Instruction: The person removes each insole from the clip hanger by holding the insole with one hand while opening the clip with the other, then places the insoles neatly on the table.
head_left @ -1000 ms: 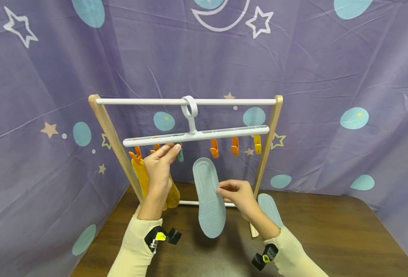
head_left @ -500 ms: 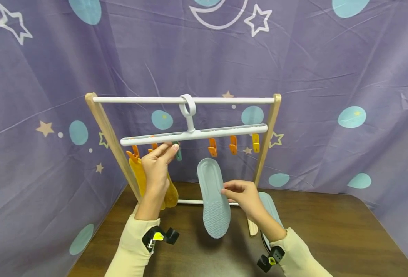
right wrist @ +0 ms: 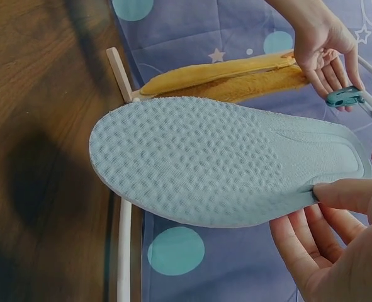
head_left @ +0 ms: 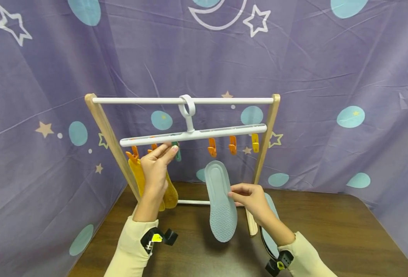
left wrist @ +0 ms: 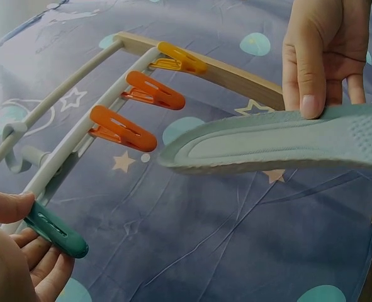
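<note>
My left hand (head_left: 154,167) pinches a green clip (left wrist: 56,229) hanging from the left half of a white hanger (head_left: 224,132). Lower and to the right, my right hand (head_left: 250,200) holds a light blue insole (head_left: 221,204) by its side edge, thumb against fingers. The insole is in the air, nearly upright, its narrower smooth end up and the dimpled wide end down. Its top sits below an orange clip (head_left: 212,147), apart from it. In the left wrist view the insole's tip is away from the green clip.
The hanger hooks over a wooden rack's white top bar (head_left: 134,100). Yellow insoles (head_left: 170,194) hang from orange clips (head_left: 133,154) at the left. Another orange clip (head_left: 232,145) and a yellow clip (head_left: 255,143) hang at the right. A second light blue insole (head_left: 270,240) lies on the brown table (head_left: 328,231).
My right hand has carried the light blue insole to the right and slightly down, away from the green clip. My left hand keeps its pinch on the clip.
</note>
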A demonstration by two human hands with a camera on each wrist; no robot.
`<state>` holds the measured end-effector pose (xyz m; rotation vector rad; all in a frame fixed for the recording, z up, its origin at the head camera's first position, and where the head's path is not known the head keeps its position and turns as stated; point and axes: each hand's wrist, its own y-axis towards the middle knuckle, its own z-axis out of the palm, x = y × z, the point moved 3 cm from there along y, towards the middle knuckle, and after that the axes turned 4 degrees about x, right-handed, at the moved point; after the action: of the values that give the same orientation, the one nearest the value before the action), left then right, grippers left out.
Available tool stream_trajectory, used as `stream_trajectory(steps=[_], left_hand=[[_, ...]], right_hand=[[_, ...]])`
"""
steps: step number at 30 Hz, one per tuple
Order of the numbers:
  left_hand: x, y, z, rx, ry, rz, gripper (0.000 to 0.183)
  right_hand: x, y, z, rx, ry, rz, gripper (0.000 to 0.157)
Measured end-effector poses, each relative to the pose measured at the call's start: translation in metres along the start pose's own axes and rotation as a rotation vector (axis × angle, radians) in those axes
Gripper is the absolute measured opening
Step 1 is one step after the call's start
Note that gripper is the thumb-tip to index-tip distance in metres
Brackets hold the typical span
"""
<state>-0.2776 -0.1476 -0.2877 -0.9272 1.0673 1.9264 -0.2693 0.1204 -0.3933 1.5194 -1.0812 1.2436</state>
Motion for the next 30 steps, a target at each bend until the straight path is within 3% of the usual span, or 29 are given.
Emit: stream_trajectory(steps=[18,25,30], left_hand=[[0.0,-0.003,-0.002,0.009,0.011,-0.011,0.036],[0.0,-0.002,-0.002,0.02,0.0,0.02,0.015],[0.0,0.0,-0.003,0.023,0.005,0.036,0.015]], right_hand=[[-0.006,-0.011,-0.021,-0.026,-0.005,0.035,0.026],[-0.005,-0.014,-0.026,-0.032,-0.009,0.013,0.026],[-0.005,-0.016,-0.03,-0.033,-0.027,0.018,0.026]])
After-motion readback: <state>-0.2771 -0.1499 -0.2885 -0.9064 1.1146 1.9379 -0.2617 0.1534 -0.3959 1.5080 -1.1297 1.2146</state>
